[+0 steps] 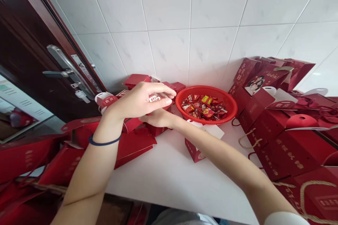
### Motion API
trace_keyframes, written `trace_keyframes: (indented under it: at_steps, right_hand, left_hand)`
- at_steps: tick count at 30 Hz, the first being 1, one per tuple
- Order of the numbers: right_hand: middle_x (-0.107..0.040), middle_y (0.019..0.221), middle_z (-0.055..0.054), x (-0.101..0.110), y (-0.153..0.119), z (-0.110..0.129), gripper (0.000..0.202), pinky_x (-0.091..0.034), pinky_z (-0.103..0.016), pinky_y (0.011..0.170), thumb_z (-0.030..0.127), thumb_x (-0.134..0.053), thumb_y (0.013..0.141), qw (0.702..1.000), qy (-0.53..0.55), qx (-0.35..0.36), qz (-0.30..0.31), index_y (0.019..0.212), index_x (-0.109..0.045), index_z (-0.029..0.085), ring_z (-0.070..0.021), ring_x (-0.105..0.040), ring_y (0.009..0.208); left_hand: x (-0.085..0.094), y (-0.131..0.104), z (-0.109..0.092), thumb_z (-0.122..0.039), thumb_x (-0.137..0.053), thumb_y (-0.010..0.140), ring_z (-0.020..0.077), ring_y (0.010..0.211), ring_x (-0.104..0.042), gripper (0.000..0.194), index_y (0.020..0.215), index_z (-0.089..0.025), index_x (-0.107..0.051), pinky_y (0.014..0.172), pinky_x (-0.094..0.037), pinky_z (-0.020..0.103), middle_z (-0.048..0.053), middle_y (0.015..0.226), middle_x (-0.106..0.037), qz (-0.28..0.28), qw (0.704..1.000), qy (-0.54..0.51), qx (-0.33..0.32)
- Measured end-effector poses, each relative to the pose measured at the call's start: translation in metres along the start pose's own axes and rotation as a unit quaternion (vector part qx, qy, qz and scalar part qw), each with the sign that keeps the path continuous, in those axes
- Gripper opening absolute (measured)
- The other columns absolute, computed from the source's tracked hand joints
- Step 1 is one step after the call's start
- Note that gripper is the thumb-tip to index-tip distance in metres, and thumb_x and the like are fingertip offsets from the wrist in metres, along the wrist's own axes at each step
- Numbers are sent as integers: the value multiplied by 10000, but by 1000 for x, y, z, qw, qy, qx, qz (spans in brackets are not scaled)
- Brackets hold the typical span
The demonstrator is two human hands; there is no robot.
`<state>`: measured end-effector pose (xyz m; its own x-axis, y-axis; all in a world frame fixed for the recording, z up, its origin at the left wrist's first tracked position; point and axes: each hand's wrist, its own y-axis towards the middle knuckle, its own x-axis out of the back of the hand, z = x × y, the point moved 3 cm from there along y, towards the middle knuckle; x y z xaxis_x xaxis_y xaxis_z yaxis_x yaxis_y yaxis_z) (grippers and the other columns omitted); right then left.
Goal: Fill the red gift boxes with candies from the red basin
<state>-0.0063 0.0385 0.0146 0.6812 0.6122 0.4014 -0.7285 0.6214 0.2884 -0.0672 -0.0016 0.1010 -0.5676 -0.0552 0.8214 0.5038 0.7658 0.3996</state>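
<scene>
My left hand (pixel 148 99), with a dark blue band on its wrist, reaches over the red boxes left of the basket. Its fingers bend around a small red box (pixel 154 98) with white lettering, which is partly hidden by them. Just below it, my right hand (pixel 157 117) reaches across from the right among the same boxes; its fingertips are hidden, so what it touches cannot be made out. To the right stands a red plastic basket (pixel 232 116) with wrapped candies (pixel 204 106) in it. A small red box (pixel 194 150) with raised white flaps is under my right forearm.
Red gift boxes (pixel 134 146) crowd the left side of the white table (pixel 169 179). More red boxes with rope handles (pixel 285 147) are stacked on the right. A tiled wall (pixel 169 52) rises behind, and a dark door (pixel 34 42) with a metal handle is at the left.
</scene>
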Motion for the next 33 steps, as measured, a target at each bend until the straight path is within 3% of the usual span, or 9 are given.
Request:
trace_keyframes:
  at_steps: [4, 7, 10, 15, 19, 23, 27, 30, 33]
  right_hand:
    - [-539, 739, 23, 61, -54, 22, 118, -420, -246, 624, 163, -553, 887, 999, -23, 12, 24, 771, -576, 172, -111, -507, 685]
    - [-582, 706, 18, 106, -101, 19, 225, -399, -247, 593, 283, -534, 935, 996, -51, -18, -77, 782, -650, 166, -109, -522, 644]
    - [-725, 925, -34, 134, -146, -9, 197, -496, -281, 731, 338, -622, 887, 969, -79, -71, -221, 936, -732, 182, -167, -658, 831]
    - [-774, 937, -81, 139, -194, -67, 244, -560, -348, 791, 384, -716, 761, 920, -66, -176, -345, 903, -759, 190, -234, -718, 860]
    - [-776, 884, -82, 139, -198, -80, 254, -566, -345, 726, 402, -718, 727, 917, -72, -174, -352, 859, -764, 190, -233, -714, 785]
    - [-760, 812, -75, 155, -180, -75, 245, -548, -327, 694, 413, -679, 764, 916, -75, -135, -370, 826, -754, 188, -222, -704, 746]
    - [-744, 791, -67, 178, -155, -84, 274, -546, -323, 705, 448, -717, 736, 907, -35, -114, -404, 811, -737, 184, -210, -691, 731]
    - [-735, 761, -55, 190, -141, -106, 289, -548, -306, 684, 442, -796, 658, 897, 49, -153, -413, 773, -721, 188, -191, -679, 694]
    - [-735, 765, -52, 195, -134, -125, 328, -543, -270, 613, 461, -821, 645, 878, 106, -181, -429, 783, -705, 187, -166, -667, 655]
  left_hand:
    - [-22, 9, 12, -397, -639, 904, 228, 1028, -703, 272, 1038, -192, -756, 935, -568, 341, 61, 1069, -762, -45, 996, -75, -12]
    - [-47, 22, 16, -370, -647, 905, 215, 1025, -708, 278, 1093, -184, -732, 916, -578, 329, 72, 1139, -744, -37, 988, -149, -18]
    - [-75, 35, 17, -352, -642, 911, 200, 1009, -715, 267, 1100, -182, -724, 911, -581, 321, 73, 1145, -745, -16, 981, -192, -13]
    - [-112, 55, 30, -266, -586, 923, 190, 999, -718, 220, 1052, -176, -740, 908, -573, 314, 59, 1098, -772, 11, 986, -165, 36]
    - [-127, 83, 55, -198, -539, 923, 184, 984, -718, 247, 1063, -179, -742, 901, -552, 293, 51, 1098, -774, 56, 987, -111, 97]
    - [-153, 114, 74, -194, -615, 850, 203, 994, -698, 199, 996, -202, -750, 877, -511, 263, 44, 1090, -764, 190, 969, -23, 153]
    - [-190, 130, 88, -168, -798, 591, 217, 640, -650, 133, 598, -182, -666, 629, -478, 282, 21, 625, -685, 282, 941, -7, 186]
    - [-205, 132, 98, -135, -809, 528, 180, 507, -557, 229, 504, -181, -586, 544, -414, 280, -16, 487, -573, 284, 941, -31, 183]
    - [-204, 136, 103, -263, -758, 684, 156, 535, -540, 220, 559, -176, -599, 552, -400, 267, -24, 531, -574, 227, 959, -85, 145]
